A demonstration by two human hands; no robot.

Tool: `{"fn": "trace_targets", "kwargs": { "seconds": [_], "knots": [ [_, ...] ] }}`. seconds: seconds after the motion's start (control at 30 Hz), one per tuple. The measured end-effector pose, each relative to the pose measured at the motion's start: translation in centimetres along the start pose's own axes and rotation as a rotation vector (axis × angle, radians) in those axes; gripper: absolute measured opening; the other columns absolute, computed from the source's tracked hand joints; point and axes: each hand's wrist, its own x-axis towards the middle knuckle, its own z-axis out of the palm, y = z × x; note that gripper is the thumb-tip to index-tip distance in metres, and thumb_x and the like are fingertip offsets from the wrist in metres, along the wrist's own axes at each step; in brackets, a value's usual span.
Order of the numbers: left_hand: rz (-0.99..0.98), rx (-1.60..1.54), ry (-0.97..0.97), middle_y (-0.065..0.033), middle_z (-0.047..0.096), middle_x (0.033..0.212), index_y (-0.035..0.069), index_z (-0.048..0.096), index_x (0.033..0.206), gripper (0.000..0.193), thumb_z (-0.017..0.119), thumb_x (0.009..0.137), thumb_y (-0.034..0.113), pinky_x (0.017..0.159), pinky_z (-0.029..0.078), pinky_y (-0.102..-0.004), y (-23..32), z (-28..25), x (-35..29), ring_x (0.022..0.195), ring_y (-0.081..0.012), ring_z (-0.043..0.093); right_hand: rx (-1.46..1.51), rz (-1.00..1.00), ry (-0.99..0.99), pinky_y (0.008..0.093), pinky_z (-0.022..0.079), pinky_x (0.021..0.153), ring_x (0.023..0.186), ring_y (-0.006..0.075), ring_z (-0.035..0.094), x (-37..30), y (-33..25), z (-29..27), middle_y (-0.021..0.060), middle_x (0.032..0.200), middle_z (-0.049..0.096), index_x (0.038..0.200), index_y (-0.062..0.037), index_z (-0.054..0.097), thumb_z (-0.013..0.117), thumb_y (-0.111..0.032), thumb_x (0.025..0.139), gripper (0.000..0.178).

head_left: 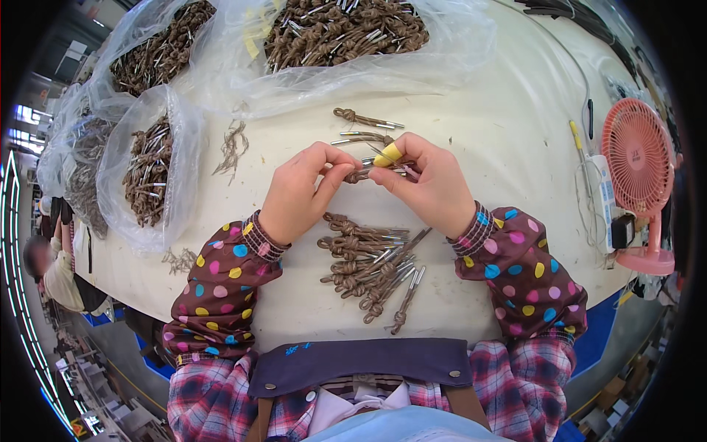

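Note:
Between my two hands is a small knotted bundle of brown shoelace (359, 176) with silvery tips, partly covered by the fingers. My left hand (303, 190) pinches its left part with thumb and forefinger. Closed on its right part is my right hand (431, 183), a yellow wrap (387, 155) around one fingertip. Just beyond the fingers lie two more tied lace bundles, a nearer one (368, 138) and a farther one (366, 118). Toward my body, a fanned pile of tied laces (361, 258) rests on the table, with a single bundle (405, 300) at its right edge.
Clear plastic bags (464, 44) full of brown lace bundles (346, 33) stand along the far and left sides. Loose thin strands (233, 147) lie left of my hands. At the right are a pink fan (637, 155), a white power strip (602, 199) and a yellow-handled tool (577, 138).

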Motion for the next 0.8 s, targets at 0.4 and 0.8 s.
{"fn": "trace_targets", "kwargs": {
  "seconds": [0.4,0.8],
  "knots": [
    [0.347,0.228,-0.032,-0.0072,0.067,0.094,0.006,0.062,0.1,0.02,0.067,0.081,0.006,0.073,0.052,-0.0305,-0.1,-1.0,1.0,0.086,-0.0223,0.064,-0.015,-0.055,0.047,0.0237,0.041,0.057,0.061,0.0085,0.049,0.4,0.7,-0.2,0.004,0.07,0.058,0.087,-0.0008,0.059,0.071,-0.014,0.082,0.019],
    [0.102,0.057,-0.118,-0.0097,0.067,0.09,0.0,0.056,0.097,0.007,0.056,0.09,0.002,0.066,0.053,-0.0275,-0.4,0.0,-0.1,0.075,-0.0177,0.066,-0.131,-0.137,0.041,0.0215,0.043,0.059,0.066,0.007,0.052,0.0,0.3,0.1,0.0018,0.082,0.062,0.092,-0.0004,0.057,0.071,-0.013,0.083,0.021]
  ]
}}
